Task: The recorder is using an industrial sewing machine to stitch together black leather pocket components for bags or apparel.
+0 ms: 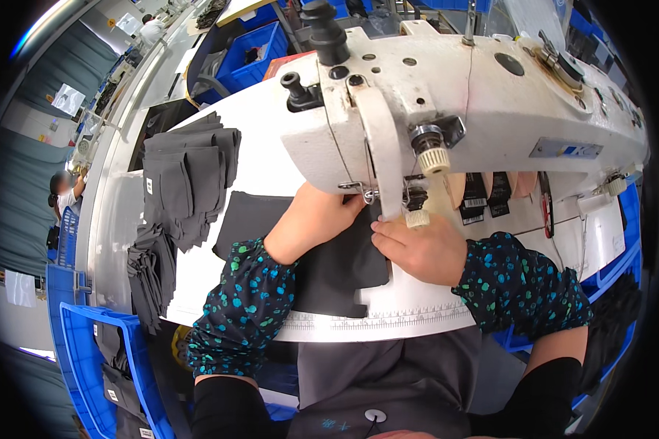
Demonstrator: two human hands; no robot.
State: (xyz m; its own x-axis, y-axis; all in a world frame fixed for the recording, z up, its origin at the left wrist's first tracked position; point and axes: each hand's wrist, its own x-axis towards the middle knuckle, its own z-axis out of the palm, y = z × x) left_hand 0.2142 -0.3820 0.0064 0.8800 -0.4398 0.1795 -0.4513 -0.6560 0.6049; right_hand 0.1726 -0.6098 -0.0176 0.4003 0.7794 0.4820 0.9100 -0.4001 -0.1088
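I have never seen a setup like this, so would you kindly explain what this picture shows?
Gladly. There is no robot here: a camera worn on a person's head looks down, and its wide fisheye lens bends straight edges. The large white machine is a sewing machine. The person's left hand and right hand work bare, below patterned sleeves. Both are at a dark grey fabric piece, with fingertips close to the needle area; how firmly they grip it is hard to tell. On the white tabletop, to the left, lies a pile of similar grey pieces. A ruler strip follows the near edge.
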